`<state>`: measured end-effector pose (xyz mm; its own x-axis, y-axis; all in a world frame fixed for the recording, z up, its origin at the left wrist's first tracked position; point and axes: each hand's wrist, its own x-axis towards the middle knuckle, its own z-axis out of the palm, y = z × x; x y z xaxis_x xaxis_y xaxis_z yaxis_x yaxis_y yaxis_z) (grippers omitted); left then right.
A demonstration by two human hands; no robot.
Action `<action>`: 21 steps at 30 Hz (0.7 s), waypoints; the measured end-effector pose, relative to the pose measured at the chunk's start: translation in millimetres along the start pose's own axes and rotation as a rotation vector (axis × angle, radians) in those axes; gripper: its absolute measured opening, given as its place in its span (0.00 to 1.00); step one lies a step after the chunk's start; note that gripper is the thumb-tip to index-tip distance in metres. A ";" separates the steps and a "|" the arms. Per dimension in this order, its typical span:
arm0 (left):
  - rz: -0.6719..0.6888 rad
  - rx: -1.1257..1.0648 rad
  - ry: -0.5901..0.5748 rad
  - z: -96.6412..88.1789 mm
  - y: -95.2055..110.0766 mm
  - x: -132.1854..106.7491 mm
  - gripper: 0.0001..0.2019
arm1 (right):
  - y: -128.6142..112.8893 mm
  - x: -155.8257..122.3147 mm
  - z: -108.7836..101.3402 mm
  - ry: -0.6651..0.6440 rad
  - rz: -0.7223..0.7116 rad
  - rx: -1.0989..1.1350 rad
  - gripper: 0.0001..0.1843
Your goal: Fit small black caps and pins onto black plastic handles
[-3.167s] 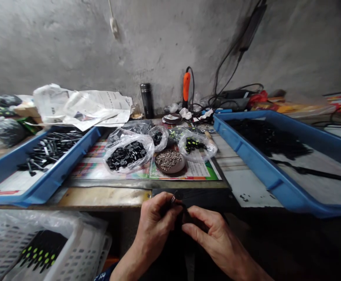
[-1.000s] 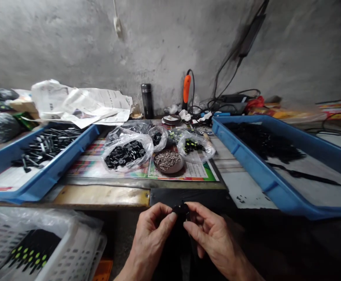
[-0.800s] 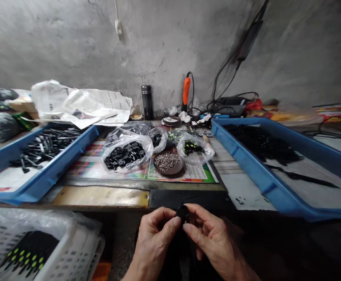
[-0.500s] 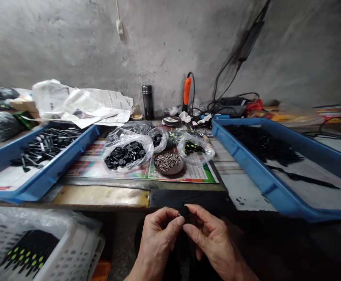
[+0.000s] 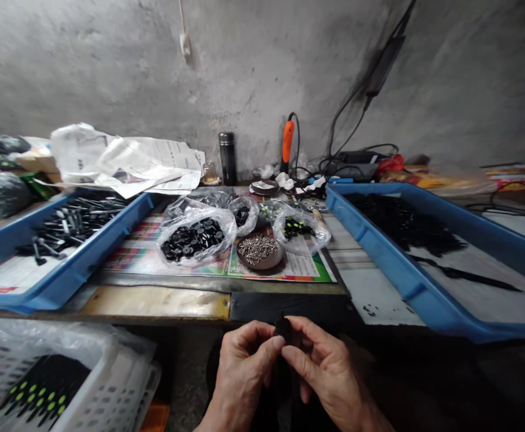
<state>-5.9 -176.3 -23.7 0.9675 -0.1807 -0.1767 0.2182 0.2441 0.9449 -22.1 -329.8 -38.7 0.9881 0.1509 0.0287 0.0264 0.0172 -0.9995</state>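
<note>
Below the front edge of the bench, my left hand (image 5: 244, 369) and my right hand (image 5: 323, 369) meet at the fingertips. Both pinch a small black part (image 5: 282, 327) between thumb and fingers, and a dark piece hangs down between the hands. Just beyond them on the bench stand a brown dish of small metal screws (image 5: 260, 250), a clear bag of black discs (image 5: 193, 235) and a clear bag of black parts with green dots (image 5: 299, 228).
A blue tray of black rods (image 5: 71, 273) lies at the left, a blue tray of black strips (image 5: 390, 267) at the right. A white slotted basket (image 5: 113, 390) holds green-dotted pieces at lower left. Newspaper (image 5: 127, 162), a dark flask (image 5: 228, 158), an orange-handled tool (image 5: 287, 139) and cables line the wall.
Both hands have sunk a little lower in the picture while keeping their pinch on the small black part. The view has tilted up slightly. Nothing on the bench has moved.
</note>
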 end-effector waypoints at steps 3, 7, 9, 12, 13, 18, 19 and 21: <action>0.000 0.015 -0.002 0.1 0.4 0.6 0.20 | -1.5 0.2 0.4 -0.006 0.000 0.007 0.26; 0.016 0.032 -0.002 -0.1 1.3 0.5 0.20 | -5.0 0.3 1.7 -0.005 0.003 0.020 0.25; 0.015 0.036 0.003 -0.3 2.2 -0.1 0.21 | -6.7 0.6 2.2 -0.008 -0.009 0.023 0.24; 0.008 0.038 0.005 0.4 4.1 -1.5 0.22 | -8.2 0.6 2.3 -0.020 -0.029 0.019 0.23; 0.004 0.035 0.004 1.1 4.6 -2.0 0.21 | -8.2 0.3 2.1 -0.024 -0.034 0.020 0.23; -0.008 -0.011 0.012 7.7 5.7 -3.0 0.23 | -2.9 -2.2 1.9 -0.002 -0.042 0.026 0.24; -0.009 -0.020 0.021 8.9 5.4 -2.9 0.24 | -1.0 -2.5 2.2 0.016 -0.046 0.023 0.25; -0.013 -0.027 0.040 10.6 4.5 -2.8 0.24 | 2.7 -2.7 3.0 0.058 -0.061 0.012 0.26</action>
<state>-9.0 -184.8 -16.1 0.9689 -0.1461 -0.1999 0.2332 0.2674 0.9349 -25.2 -327.2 -41.4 0.9919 0.0914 0.0884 0.0853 0.0368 -0.9957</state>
